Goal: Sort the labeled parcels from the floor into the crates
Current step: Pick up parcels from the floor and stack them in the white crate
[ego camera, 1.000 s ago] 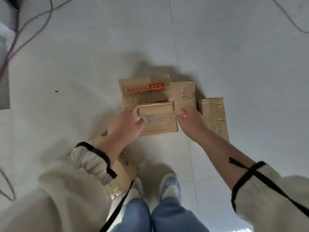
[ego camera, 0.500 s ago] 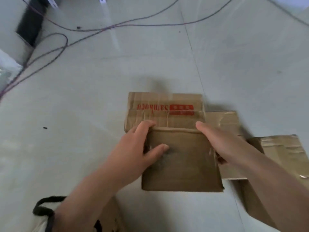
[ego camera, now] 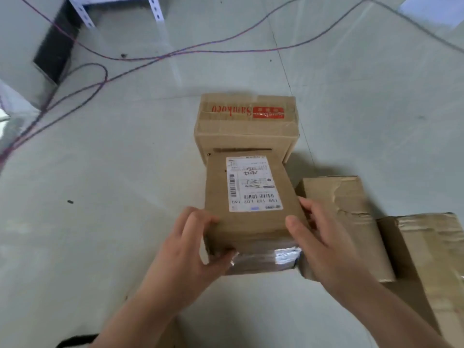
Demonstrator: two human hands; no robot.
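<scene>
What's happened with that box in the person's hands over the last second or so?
The parcel, lying among the others a second ago, has been lifted and turned so its white label faces up; half a second ago a plain face showed. The left hand and right hand kept hold of its sides. The red-printed box and the creased box stayed on the floor.

A brown parcel (ego camera: 251, 227) is held up by both sides, its white shipping label (ego camera: 253, 183) facing upward and clear tape wrapped round its near end. Beyond it a larger red-printed parcel (ego camera: 246, 131) is set on the floor. To the right, a creased parcel (ego camera: 344, 209) and a taped parcel (ego camera: 431, 252) are laid side by side.
</scene>
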